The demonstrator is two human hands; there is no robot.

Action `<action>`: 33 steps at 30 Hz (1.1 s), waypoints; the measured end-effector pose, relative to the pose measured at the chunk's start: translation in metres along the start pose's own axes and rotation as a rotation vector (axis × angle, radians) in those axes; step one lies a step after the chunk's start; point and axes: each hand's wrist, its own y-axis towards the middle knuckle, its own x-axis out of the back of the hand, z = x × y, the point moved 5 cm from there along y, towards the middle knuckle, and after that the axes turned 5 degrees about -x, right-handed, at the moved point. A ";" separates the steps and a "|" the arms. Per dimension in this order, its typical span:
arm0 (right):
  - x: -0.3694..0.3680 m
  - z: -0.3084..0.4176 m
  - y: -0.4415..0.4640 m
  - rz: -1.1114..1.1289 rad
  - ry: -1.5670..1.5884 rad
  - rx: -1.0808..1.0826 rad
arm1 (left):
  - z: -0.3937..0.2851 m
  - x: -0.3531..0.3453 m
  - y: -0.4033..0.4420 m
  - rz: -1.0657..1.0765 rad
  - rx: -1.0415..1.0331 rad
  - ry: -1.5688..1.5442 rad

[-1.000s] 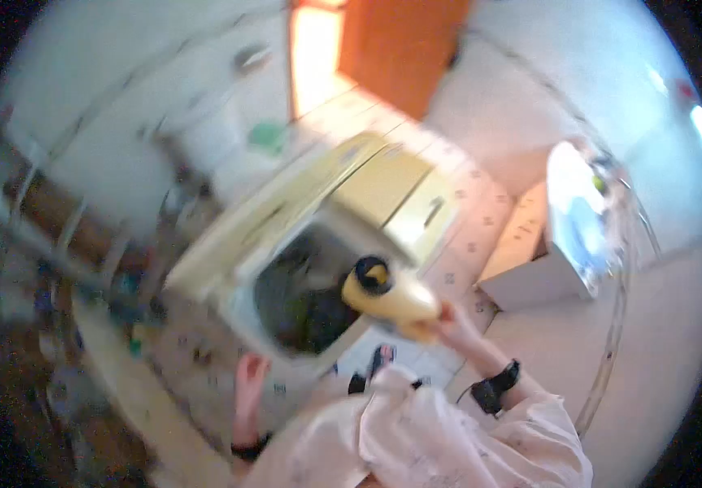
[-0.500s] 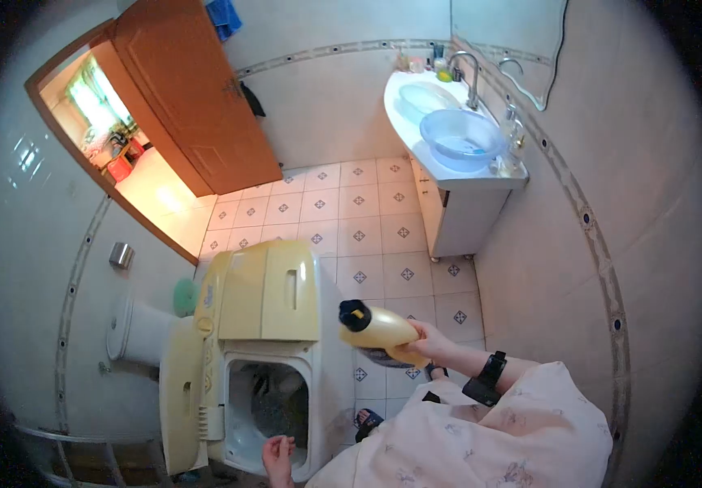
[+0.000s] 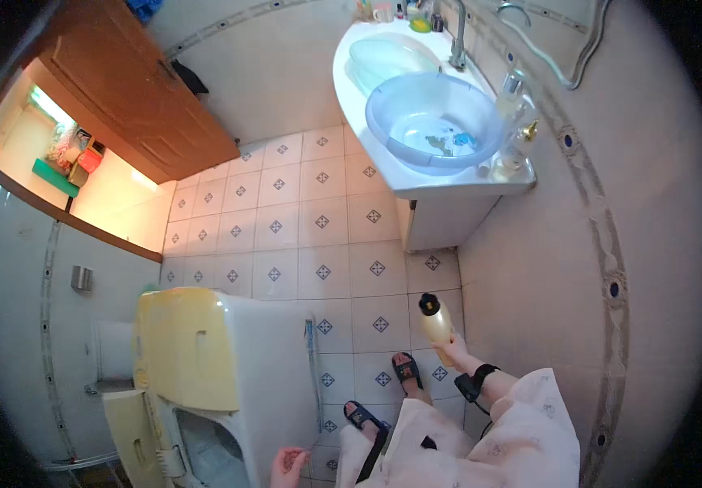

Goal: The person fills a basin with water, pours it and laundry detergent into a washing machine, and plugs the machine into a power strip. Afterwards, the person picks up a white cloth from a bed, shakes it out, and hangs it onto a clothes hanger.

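Note:
My right hand is wrapped round a pale yellow bottle with a black cap, held upright over the tiled floor near the right wall. My left hand is low in the view, beside the washing machine, with fingers loosely curled and nothing seen in them. The machine has a yellow top, and its near lid stands raised on the left. Part of the open tub shows at the bottom edge.
A white sink counter stands ahead on the right, bearing a translucent blue basin with small blue items inside. Bottles stand at its right edge. A brown door is open at the upper left. My sandalled feet are on the tiles.
The view has shifted toward the sink, with the washing machine now lower left. My right hand has carried the bottle right, away from the machine. My left hand is no longer over the tub.

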 end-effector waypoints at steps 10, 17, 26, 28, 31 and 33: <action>0.002 -0.186 0.235 -0.231 0.478 -0.317 | 0.071 -0.060 0.069 0.174 0.153 0.116; -0.003 -0.283 0.386 -0.128 0.602 -0.282 | 0.124 -0.079 0.117 0.158 0.232 0.185; -0.050 -0.310 0.392 -0.228 0.914 -0.151 | 0.173 -0.072 0.142 0.125 0.234 0.261; -0.055 -0.308 0.367 -0.144 0.668 -0.194 | 0.185 -0.066 0.138 0.125 0.231 0.278; -0.080 -0.381 0.364 0.235 0.343 -0.163 | 0.174 -0.064 0.130 0.078 0.193 0.147; -0.100 -0.364 0.309 0.487 0.385 -0.283 | 0.159 -0.058 0.120 0.135 0.097 0.194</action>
